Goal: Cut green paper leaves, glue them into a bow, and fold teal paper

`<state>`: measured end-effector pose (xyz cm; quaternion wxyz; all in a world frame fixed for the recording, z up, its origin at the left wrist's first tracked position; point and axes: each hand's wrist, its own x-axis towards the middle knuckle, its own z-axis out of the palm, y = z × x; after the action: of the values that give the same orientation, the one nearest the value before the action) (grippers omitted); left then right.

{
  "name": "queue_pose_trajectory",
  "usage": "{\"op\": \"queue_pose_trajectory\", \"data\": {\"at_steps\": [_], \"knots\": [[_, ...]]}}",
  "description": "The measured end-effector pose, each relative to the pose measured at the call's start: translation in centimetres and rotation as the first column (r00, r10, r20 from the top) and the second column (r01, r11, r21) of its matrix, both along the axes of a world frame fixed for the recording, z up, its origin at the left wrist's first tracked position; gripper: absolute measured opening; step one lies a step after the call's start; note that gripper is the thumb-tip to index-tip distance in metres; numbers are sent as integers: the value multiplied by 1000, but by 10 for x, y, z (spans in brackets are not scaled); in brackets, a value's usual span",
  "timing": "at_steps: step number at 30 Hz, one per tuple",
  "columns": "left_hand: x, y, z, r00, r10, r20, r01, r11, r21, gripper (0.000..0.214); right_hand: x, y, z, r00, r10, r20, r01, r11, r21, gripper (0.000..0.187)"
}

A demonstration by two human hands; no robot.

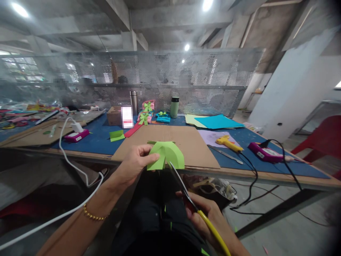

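Green paper (173,153): a folded piece with a slit at its lower middle, held up at the near edge of the cardboard; whether it touches the board, I cannot tell.
Left hand (138,159): thumb and fingers pinching the paper's left part.
Right hand (210,215): wrapped about the yellow-handled scissors (211,227), lower and closer to the body, apart from the paper.
Blades to paper: the scissors slant up and leftward, tips at the paper's lower edge, just beside the slit; how far the blades are parted is unclear.
Long axis: the paper spans left to right, across the line of the blades; the left hand is nearer, touching it.
Cardboard (183,140): flat beneath and beyond the hands, on the blue surface (98,137).
Right side: a yellow glue gun (227,143) on a lilac sheet (209,138), a flat metal tool (229,156) in front, a magenta power strip (266,153) farther right.
Left side: a small green slip (116,136) and a red strip (133,130).
Far edge: a steel flask (134,103), pink items with green bows, a pale green bottle (174,107), blue sheets (220,121).
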<state>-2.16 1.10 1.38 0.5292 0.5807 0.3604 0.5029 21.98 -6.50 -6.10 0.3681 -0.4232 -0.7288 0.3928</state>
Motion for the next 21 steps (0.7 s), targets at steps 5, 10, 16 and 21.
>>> {"op": "queue_pose_trajectory", "data": {"at_steps": [5, 10, 16, 21], "knots": [[3, -1, 0, 1000, -1, -7, 1, 1000, -4, 17, -2, 1, -3, 1000, -7, -8, 7, 1000, 3, 72], [4, -2, -1, 999, 47, -8, -47, 999, 2, 20, -3, 1, -2, 999, 21, -29, -21, 1000, 0, 73], [3, -2, -2, 996, 83, -30, -84, 996, -10, 22, -3, 2, -2, 999, 23, -42, -23, 1000, 10, 70], [4, -3, -1, 996, 86, 24, -85, 996, -19, 20, -4, 3, -4, 999, 36, -41, -36, 999, 2, 72]]}}
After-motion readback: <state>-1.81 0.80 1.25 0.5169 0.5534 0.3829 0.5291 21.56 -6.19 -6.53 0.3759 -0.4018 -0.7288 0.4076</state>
